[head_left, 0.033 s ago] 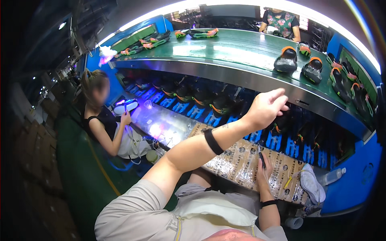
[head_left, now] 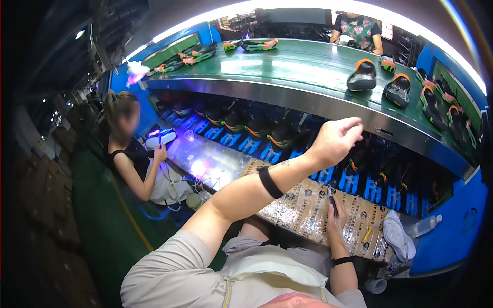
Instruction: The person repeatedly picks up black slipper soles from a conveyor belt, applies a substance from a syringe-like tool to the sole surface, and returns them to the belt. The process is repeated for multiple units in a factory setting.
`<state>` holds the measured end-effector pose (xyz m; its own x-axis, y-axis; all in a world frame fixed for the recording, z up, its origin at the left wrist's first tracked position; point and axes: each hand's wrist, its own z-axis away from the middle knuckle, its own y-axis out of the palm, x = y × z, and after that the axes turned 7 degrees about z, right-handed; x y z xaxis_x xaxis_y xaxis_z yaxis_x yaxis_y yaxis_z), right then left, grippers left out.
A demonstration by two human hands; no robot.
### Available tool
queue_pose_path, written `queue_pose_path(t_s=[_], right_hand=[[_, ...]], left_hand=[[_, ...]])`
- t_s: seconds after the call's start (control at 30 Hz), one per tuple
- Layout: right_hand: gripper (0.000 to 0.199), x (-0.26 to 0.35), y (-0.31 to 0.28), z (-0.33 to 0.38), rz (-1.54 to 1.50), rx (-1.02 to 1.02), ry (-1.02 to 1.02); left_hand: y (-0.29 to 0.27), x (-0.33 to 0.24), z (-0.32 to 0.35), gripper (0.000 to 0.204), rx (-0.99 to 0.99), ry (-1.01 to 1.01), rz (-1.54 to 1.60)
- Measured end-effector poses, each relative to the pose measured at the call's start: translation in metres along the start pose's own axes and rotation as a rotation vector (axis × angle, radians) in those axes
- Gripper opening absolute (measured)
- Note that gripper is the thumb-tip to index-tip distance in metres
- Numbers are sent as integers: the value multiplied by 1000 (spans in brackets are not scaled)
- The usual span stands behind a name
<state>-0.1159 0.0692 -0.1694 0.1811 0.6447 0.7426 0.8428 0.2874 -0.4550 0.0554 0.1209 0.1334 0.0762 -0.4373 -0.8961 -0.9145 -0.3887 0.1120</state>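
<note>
My left hand (head_left: 336,142) is raised over the bench, close to the metal front edge of the green conveyor belt (head_left: 308,60). Its fingers are curled together and I see nothing in them. Low over the bench, my right hand (head_left: 337,218) grips a slim dark pen-like tool (head_left: 335,205) with a pale tip; its exact kind is unclear. Beneath that hand lies cardboard (head_left: 303,218) wrapped in clear film. Black shoes with orange collars, such as a front shoe (head_left: 362,77) and a second shoe (head_left: 397,91), stand on the belt beyond my left hand.
Under the belt, black shoes sit on a row of blue holders (head_left: 349,180). A white shoe (head_left: 398,235) and a clear bottle (head_left: 426,225) are at the bench's right end. On the left, a seated co-worker (head_left: 131,154) holds a white sole (head_left: 160,138). Another person (head_left: 358,33) is across the belt.
My left hand has shifted slightly left and down, its fingers drawn closer together. The front shoes on the belt have slid a little to the left. My right hand has barely moved.
</note>
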Motion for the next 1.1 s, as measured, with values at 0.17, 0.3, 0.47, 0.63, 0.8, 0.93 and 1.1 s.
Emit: queue_pose_path(t_s=[0.17,0.3,0.47,0.63,0.8,0.93,1.1], right_hand=[[32,1,-2,2,-23,-26,-3],[33,1,-3,3,-47,-38,18],[35,-7,-4,4,-22,-27,15],[37,-4,-5,4,-49,9,42],[38,-2,-6,0,-37,-5,2],[38,-8,-10,2,-40,-6,25],[38,7,-4,-11,-164,68,11]], left_hand=[[-16,-18,-23,32,-169,539,-601],[-30,-26,-70,73,-220,497,-950],[-11,-14,-125,93,-14,171,-1211],[-19,18,-187,98,126,72,-1186],[-23,21,-173,89,-8,239,-1210],[-28,9,-66,60,108,671,-1131],[-129,27,183,47,494,126,-1161]])
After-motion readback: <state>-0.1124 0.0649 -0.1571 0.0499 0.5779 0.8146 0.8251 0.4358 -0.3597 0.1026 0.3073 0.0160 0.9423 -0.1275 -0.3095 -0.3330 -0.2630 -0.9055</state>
